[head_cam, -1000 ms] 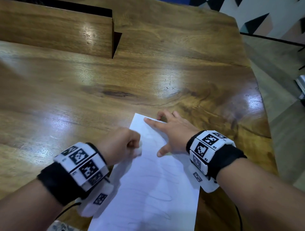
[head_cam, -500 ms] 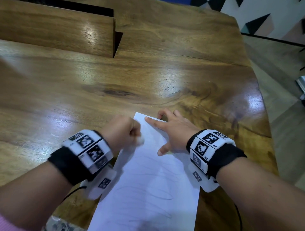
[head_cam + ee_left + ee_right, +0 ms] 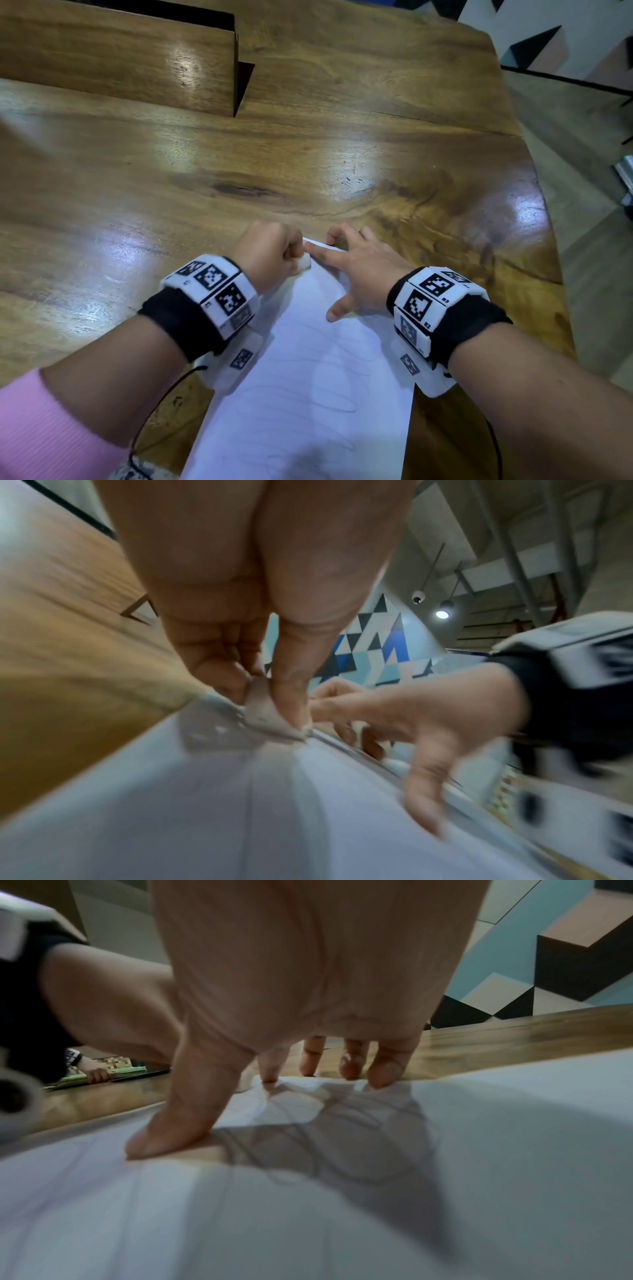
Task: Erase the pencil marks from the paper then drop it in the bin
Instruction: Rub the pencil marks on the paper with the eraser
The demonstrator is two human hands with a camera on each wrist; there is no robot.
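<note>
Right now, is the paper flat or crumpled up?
Mostly flat: the paper lies spread on the table, wrinkled only under the right hand.

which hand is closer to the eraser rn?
Left. The left hand pinches the eraser at the paper's far edge; the right hand lies spread on the sheet just beside it.

Eraser [image 3: 304, 263] mostly buried in left hand [image 3: 270, 253]; paper [image 3: 308, 394] cut off at bottom edge; left wrist view blurred.
</note>
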